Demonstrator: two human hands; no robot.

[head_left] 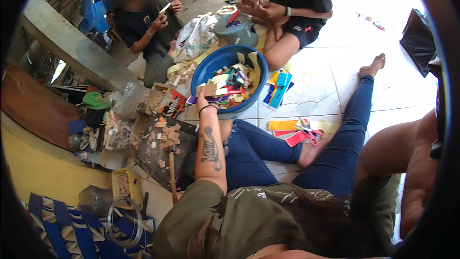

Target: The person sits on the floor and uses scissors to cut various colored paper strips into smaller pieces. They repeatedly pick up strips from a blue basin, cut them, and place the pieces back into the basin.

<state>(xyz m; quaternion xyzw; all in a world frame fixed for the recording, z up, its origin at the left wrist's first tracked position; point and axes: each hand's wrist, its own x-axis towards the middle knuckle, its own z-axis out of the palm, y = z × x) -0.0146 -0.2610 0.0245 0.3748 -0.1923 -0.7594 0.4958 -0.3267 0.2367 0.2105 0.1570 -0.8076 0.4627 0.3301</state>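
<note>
My left hand point(204, 101) reaches to the near-left rim of a round blue basin point(262, 84). Its fingers are closed on a flat brown piece point(207, 89), which looks like card or thin wood. Strips of coloured paper point(235, 80), pale yellow, white, red and purple, lie heaped in the basin. My bent right arm point(395, 151) fills the right side close to the camera, and its hand is out of sight. On the floor by my bare foot, scissors point(311, 135) with pink-red handles rest on yellow and red paper strips point(282, 125).
Left of my arm, a dark board point(152, 151) bears small brown squares point(167, 135) and a wooden-handled tool point(173, 175). Blue paper pieces point(279, 88) lie right of the basin. Two people point(143, 24) point(306, 7) sit beyond it, handling small pieces. A grey-blue tub point(233, 33) stands between them.
</note>
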